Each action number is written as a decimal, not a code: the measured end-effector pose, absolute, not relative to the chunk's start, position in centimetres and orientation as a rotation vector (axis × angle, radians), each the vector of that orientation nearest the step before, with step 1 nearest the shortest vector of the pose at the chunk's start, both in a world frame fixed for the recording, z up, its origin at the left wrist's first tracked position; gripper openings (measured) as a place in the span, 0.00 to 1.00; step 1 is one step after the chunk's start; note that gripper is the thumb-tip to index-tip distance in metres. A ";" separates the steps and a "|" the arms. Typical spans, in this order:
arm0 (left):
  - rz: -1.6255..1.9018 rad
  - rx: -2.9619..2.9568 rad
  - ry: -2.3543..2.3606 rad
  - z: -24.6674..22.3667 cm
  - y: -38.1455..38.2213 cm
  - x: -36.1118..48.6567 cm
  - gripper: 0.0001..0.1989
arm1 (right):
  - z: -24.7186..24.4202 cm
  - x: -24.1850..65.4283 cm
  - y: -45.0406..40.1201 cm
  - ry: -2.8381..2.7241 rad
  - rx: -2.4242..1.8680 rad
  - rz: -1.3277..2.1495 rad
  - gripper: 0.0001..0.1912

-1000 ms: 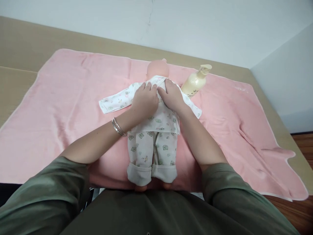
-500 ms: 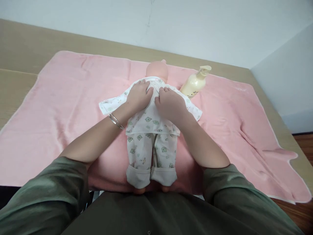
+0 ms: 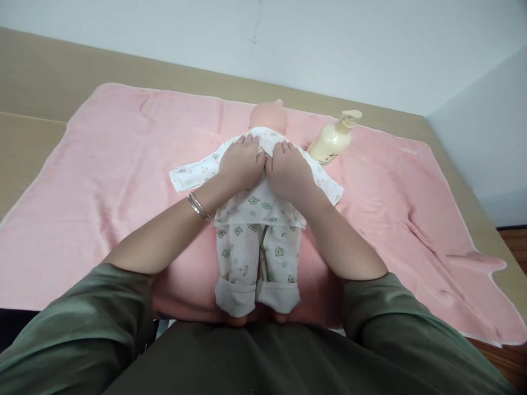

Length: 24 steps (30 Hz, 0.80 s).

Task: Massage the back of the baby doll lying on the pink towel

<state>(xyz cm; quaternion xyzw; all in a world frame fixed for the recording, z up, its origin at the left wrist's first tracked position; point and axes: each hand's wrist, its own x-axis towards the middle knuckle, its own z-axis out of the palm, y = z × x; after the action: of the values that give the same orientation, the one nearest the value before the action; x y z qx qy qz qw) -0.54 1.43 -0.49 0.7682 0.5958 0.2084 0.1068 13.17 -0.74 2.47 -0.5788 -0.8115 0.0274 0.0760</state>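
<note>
A baby doll (image 3: 268,116) lies stretched out with its bald head away from me and its feet toward me; its face does not show. It wears a white printed shirt (image 3: 257,211) and matching trousers (image 3: 239,255) with rolled cuffs. My left hand (image 3: 242,162) rests on the upper part of the shirt, fingers laid out toward the doll's shoulder. Beside it, my right hand (image 3: 288,170) lies on the other half, its fingers likewise on the cloth. The two thumbs come close together at the middle of the body.
A pink blanket (image 3: 135,159) is spread under the doll over a wooden table (image 3: 33,71). A cream pump bottle (image 3: 332,140) leans at the doll's right-hand side of the picture, near the sleeve. A white wall (image 3: 185,33) rises behind.
Both hands have shifted slightly on the shirt and their thumbs have drawn together. The right hand's fingers, curled before, now reach further toward the collar. The doll lies as before.
</note>
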 end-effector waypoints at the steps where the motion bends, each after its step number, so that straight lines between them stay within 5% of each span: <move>1: 0.597 2.241 1.749 -0.5 2.0 -0.9 0.30 | 2.5 13.0 -1.3 -2.440 -1.735 0.061 0.33; 13: 0.666 2.296 1.765 0.1 -0.4 0.6 0.26 | 2.1 14.9 2.4 -2.396 -1.676 0.251 0.29; 24: 0.657 2.262 1.726 -0.6 1.2 -0.3 0.29 | 2.6 14.1 0.3 -2.527 -1.625 0.063 0.28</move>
<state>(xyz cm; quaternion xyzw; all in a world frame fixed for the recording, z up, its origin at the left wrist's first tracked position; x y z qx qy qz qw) -0.31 1.19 -0.61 0.7700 0.5874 0.2234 0.1105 14.07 0.28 2.64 -0.5394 -0.8390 0.0209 0.0682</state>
